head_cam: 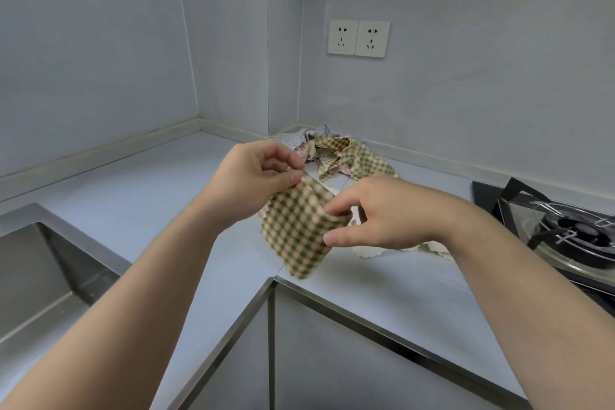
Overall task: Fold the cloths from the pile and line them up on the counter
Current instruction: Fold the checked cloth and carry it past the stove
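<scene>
Pale corner surface [139, 183] with a pile of cloths [346, 156] near the back wall; in front, a checked cloth [299, 230] hangs above the surface, its top edge pinched by the left grip [253, 176] and right grip [382, 210]

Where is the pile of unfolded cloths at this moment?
In the head view, the pile lies right of centre in the back corner of the counter, under the wall sockets, behind the held checked cloth.
</scene>
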The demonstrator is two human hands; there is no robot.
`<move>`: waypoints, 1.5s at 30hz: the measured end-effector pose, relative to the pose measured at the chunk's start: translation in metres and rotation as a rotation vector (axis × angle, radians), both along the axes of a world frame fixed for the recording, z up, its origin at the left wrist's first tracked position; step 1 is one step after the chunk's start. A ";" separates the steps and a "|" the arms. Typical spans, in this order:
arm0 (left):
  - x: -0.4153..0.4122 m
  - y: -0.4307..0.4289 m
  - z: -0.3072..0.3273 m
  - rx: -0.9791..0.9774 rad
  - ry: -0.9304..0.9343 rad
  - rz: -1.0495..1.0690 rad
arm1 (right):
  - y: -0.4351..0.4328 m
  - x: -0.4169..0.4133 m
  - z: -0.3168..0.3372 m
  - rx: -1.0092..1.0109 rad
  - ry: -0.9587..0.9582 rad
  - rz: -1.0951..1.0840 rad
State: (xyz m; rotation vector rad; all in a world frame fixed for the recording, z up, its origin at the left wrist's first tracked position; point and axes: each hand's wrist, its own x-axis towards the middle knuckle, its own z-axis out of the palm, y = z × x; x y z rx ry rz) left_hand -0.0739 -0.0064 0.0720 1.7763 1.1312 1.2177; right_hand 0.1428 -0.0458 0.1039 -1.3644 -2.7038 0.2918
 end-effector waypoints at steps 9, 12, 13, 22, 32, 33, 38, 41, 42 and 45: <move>0.015 -0.025 0.005 -0.160 -0.286 -0.171 | -0.049 0.030 0.025 -0.064 0.444 -0.063; 0.036 -0.038 0.001 -0.187 -0.292 -0.155 | -0.067 0.046 0.024 -0.019 0.542 -0.110; 0.047 -0.043 -0.001 -0.179 -0.285 -0.135 | -0.074 0.053 0.023 0.006 0.561 -0.134; 0.188 -0.090 0.003 0.050 -0.268 0.001 | -0.170 0.132 0.005 0.286 0.644 -0.504; 0.371 -0.188 -0.012 0.346 -0.120 -0.237 | -0.256 0.249 -0.066 -0.033 1.969 -1.002; 0.390 -0.195 -0.016 0.340 -0.106 -0.282 | -0.263 0.262 -0.074 -0.006 2.011 -1.054; 0.495 -0.218 -0.037 0.159 -0.110 -0.439 | -0.286 0.352 -0.105 0.514 1.617 -1.467; 0.571 -0.232 -0.045 -0.385 -0.059 -0.671 | -0.318 0.416 -0.100 0.836 1.239 -1.596; 0.596 -0.243 -0.045 -0.507 -0.029 -0.743 | -0.332 0.437 -0.094 0.878 1.167 -1.628; 0.663 -0.297 -0.024 -0.561 -0.041 -0.780 | -0.378 0.493 -0.066 0.884 1.003 -1.719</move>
